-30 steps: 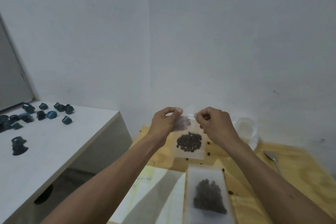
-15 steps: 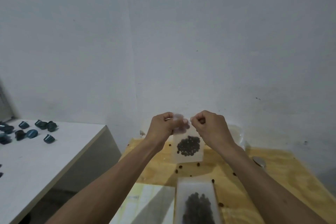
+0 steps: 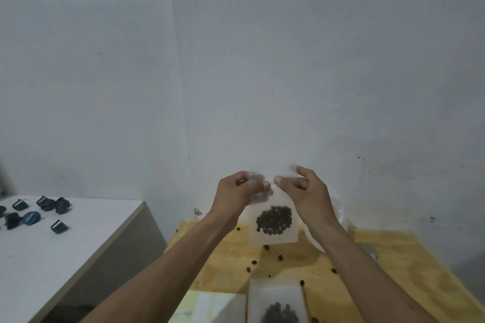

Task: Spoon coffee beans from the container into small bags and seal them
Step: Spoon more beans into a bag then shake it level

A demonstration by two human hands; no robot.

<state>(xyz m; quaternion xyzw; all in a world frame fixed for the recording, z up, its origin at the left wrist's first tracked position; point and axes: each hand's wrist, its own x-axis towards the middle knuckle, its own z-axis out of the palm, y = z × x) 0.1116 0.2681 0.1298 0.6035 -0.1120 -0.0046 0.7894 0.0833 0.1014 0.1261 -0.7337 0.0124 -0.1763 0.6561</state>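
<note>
I hold a small translucent bag (image 3: 275,237) upright above the wooden table (image 3: 409,267), with dark coffee beans (image 3: 274,220) gathered in its lower half. My left hand (image 3: 237,194) pinches the bag's top edge at the left. My right hand (image 3: 304,191) is at the top right, thumb on the bag's edge, its other fingers loosened and spread. A second bag (image 3: 277,301) with beans lies flat at the bottom edge of the view. The spoon (image 3: 370,250) is mostly hidden behind my right forearm.
Several loose beans (image 3: 280,257) are scattered on the wood. Clear plastic (image 3: 339,215) sits behind my right wrist by the wall. A white side table (image 3: 78,238) on the left carries several dark blue pieces (image 3: 59,225). A pale sheet (image 3: 210,307) lies at the near edge.
The view has tilted up, so the table sits lower in frame. My right hand's fingers have loosened from a tight pinch. The bag stays held upright.
</note>
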